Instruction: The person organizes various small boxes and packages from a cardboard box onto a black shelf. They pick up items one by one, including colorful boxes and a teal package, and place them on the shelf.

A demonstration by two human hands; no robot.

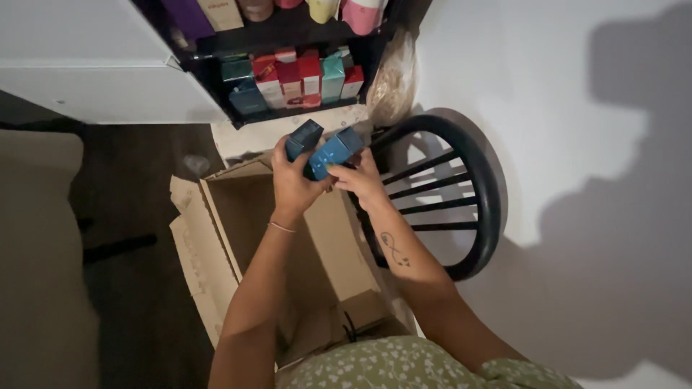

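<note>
Above the open cardboard box (288,238), the left hand (294,184) has its grip clamped around a dark blue box (303,137), fingers wrapped over its lower end. The right hand (362,180) has its grip closed on a lighter blue box (335,151), which touches the dark one. Beyond the cardboard box, a shelf (288,108) carries rows of red and teal cartons (303,78). A black spindle-back chair (454,194) stands just right of the cardboard box.

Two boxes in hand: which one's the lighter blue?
The box in the right hand, bright blue. The box in the left hand is dark navy.
</note>
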